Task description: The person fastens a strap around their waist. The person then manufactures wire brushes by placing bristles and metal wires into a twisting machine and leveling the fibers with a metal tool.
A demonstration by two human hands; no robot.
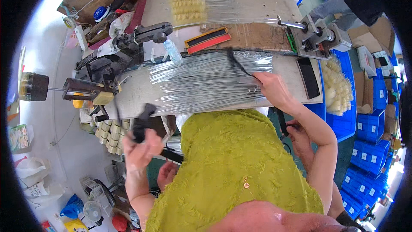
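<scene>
My left hand [145,148], smeared by motion, is raised at the left of my yellow-green top and closed around a blurred black object [141,125]. A thin dark cord rises beside it. Over the right end of a bundle of thin metal wires [206,81], my right hand [274,88] pinches a black strap [238,63] that curves up and left. Another person's hand [167,174] is by a black band [172,155] at my left side. At my right side, that person's other hand [299,137] grips a black strap [281,122].
A clamp-like machine [141,34] stands left, a metal spindle fixture [319,36] right. Yellowish bristle brushes [187,4] lie at the back. A red-and-black box [208,41], clear bottle [173,52] and phone [308,78] are on the bench. Blue bins [339,124] stand right.
</scene>
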